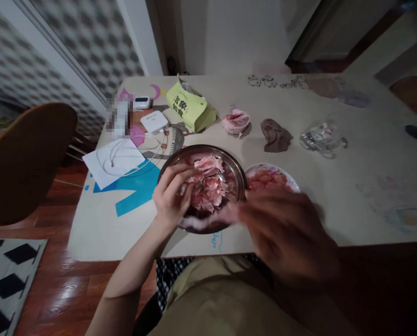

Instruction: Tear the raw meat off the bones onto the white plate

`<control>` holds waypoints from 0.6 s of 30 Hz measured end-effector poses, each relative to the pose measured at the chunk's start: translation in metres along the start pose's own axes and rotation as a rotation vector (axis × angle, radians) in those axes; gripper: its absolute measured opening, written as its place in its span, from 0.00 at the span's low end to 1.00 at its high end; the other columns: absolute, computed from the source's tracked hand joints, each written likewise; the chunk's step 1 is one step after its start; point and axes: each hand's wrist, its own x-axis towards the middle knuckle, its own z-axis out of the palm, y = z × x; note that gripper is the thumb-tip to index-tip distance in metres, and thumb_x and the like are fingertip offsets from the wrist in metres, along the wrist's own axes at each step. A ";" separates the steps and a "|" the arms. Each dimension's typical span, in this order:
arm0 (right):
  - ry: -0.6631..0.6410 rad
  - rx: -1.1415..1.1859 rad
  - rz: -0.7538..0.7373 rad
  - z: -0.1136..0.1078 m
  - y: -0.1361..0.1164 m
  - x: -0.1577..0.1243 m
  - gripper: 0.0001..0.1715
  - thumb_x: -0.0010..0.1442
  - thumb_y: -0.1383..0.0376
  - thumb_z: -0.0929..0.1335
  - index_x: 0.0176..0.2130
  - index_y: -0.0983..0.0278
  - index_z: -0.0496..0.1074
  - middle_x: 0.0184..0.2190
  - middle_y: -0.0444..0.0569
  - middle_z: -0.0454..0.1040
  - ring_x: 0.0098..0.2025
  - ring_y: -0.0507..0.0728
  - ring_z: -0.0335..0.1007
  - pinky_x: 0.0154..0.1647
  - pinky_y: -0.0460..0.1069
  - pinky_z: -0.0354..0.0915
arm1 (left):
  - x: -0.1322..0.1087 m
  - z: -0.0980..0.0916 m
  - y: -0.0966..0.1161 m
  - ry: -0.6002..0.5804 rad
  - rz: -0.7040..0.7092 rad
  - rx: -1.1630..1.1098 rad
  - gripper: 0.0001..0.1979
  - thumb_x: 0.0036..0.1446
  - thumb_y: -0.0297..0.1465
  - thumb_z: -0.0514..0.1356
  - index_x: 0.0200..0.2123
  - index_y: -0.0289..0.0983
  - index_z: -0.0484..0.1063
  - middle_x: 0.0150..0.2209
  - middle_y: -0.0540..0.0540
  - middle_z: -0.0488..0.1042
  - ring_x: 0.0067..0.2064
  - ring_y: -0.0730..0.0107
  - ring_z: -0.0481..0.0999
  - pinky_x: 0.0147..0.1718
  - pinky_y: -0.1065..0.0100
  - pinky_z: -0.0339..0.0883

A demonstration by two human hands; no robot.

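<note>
My left hand [173, 193] reaches over the left side of a round metal tray [239, 170]. Its fingers curl down beside torn pieces of pink citrus membrane [208, 191], which look like pomelo; whatever they grip is hidden. Motion smears my right hand [288, 228], in front of the tray's right edge. A pale, blurred strip [208, 220] runs leftward from its fingertips across the tray's near rim. Peeled red fruit flesh [267, 178] fills a patterned plate [294, 183], partly covered by my right hand.
Behind the tray are a yellow-green paper bag [187, 107], a pink peeled fruit piece [236, 122], a crumpled brown cloth [275, 135] and clear plastic [322, 138]. A white box [154, 122] with a cable and paper [114, 163] lie left. A wooden chair [30, 161] stands beside the table.
</note>
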 end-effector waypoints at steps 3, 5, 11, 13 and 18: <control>0.044 0.001 0.081 0.052 0.042 0.052 0.14 0.68 0.71 0.71 0.49 0.55 0.81 0.39 0.46 0.81 0.43 0.58 0.77 0.47 0.54 0.74 | 0.000 0.000 0.000 -0.005 0.006 0.018 0.10 0.65 0.22 0.63 0.47 0.38 0.78 0.45 0.45 0.80 0.47 0.68 0.81 0.48 0.68 0.76; -0.003 -0.006 0.079 0.080 0.063 0.065 0.10 0.69 0.70 0.71 0.47 0.59 0.81 0.35 0.47 0.79 0.42 0.58 0.75 0.45 0.54 0.73 | 0.000 0.000 -0.001 -0.009 0.004 0.022 0.09 0.65 0.23 0.62 0.47 0.39 0.78 0.45 0.45 0.80 0.47 0.67 0.81 0.48 0.68 0.76; -0.212 0.005 0.065 0.110 0.081 0.055 0.06 0.66 0.68 0.74 0.44 0.62 0.82 0.39 0.49 0.81 0.44 0.60 0.76 0.43 0.53 0.74 | -0.001 0.001 -0.003 -0.005 -0.035 -0.021 0.08 0.66 0.25 0.64 0.46 0.40 0.78 0.42 0.47 0.81 0.44 0.68 0.80 0.46 0.66 0.77; -0.180 0.037 0.054 0.111 0.079 0.057 0.06 0.67 0.68 0.73 0.44 0.62 0.82 0.40 0.50 0.82 0.45 0.60 0.77 0.44 0.53 0.75 | 0.000 0.001 -0.003 -0.006 -0.057 -0.091 0.07 0.65 0.25 0.65 0.45 0.40 0.78 0.42 0.47 0.81 0.44 0.68 0.80 0.46 0.66 0.77; 0.017 0.203 0.043 0.112 0.068 0.068 0.13 0.69 0.71 0.70 0.51 0.60 0.80 0.45 0.50 0.82 0.50 0.59 0.78 0.54 0.55 0.76 | 0.001 0.004 -0.006 -0.014 -0.099 -0.223 0.05 0.62 0.28 0.69 0.41 0.39 0.79 0.39 0.48 0.82 0.43 0.66 0.81 0.47 0.63 0.76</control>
